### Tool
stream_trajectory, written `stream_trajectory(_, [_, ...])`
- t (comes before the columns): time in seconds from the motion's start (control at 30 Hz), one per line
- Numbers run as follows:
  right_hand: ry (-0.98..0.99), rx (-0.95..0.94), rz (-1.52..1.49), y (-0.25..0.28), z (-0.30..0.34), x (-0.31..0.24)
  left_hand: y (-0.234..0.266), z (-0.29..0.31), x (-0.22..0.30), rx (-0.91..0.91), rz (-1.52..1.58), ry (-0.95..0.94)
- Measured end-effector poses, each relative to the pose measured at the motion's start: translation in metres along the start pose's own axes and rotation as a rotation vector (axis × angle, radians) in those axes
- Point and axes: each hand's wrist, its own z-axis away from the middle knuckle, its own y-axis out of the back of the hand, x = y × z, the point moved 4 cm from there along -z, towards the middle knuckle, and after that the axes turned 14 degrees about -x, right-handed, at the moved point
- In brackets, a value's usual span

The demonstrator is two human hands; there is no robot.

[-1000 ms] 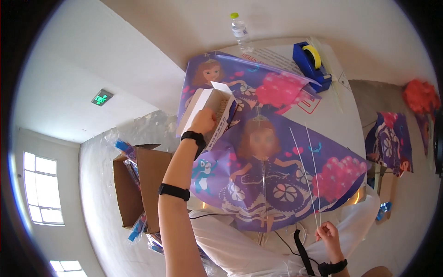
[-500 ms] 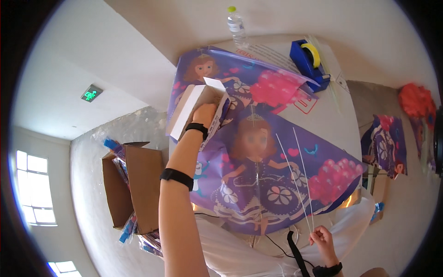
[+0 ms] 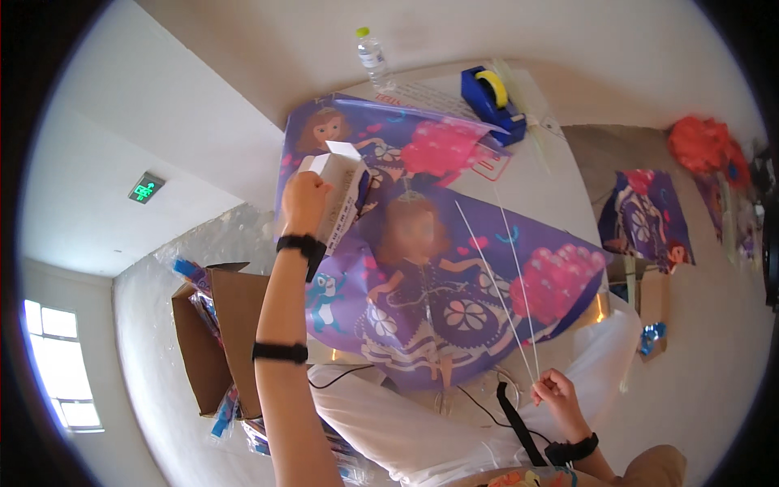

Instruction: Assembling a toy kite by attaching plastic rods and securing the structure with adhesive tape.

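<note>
My left hand (image 3: 307,199) is closed on the side of a small white cardboard box (image 3: 341,187), whose far end flap stands up. The inside of the box cannot be made out. My right hand (image 3: 560,398), low on the right, pinches the near ends of two thin white rods (image 3: 519,325). They slant up and away over a purple plastic kite sheet (image 3: 438,312), printed with a cartoon princess and pink balloons. Another such purple sheet (image 3: 324,122) lies behind it, partly under the box.
A blue tape dispenser (image 3: 491,105) with yellow tape and a water bottle (image 3: 372,61) stand on the white table (image 3: 552,178). An open brown carton (image 3: 239,333) with wrapped items is at the left. At the right hang a printed sheet (image 3: 645,215) and something red (image 3: 706,150).
My left hand has come out of the box and now grips its left side. The right hand still holds the two rods. The whole view has shifted slightly.
</note>
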Motion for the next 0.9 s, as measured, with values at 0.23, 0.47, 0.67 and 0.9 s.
stream_trajectory(0.23, [0.008, -0.175, -0.121, -0.019, 0.044, 0.004, -0.036, 0.235, 0.166, -0.433, 1.217, -0.141])
stream_trajectory(0.47, [-0.057, -0.288, 0.049, -0.027, 0.077, 0.023, -0.101, 0.326, 0.194, -0.233, 1.830, -0.021])
stream_trajectory(0.67, [-0.040, -0.267, 0.154, -0.039, 0.075, 0.031, -0.103, 0.331, 0.199, -0.075, 1.876, -0.053])
stream_trajectory(0.9, [0.028, -0.229, 0.232, -0.048, 0.078, 0.020, -0.078, 0.346, 0.204, -0.111, 1.697, -0.211])
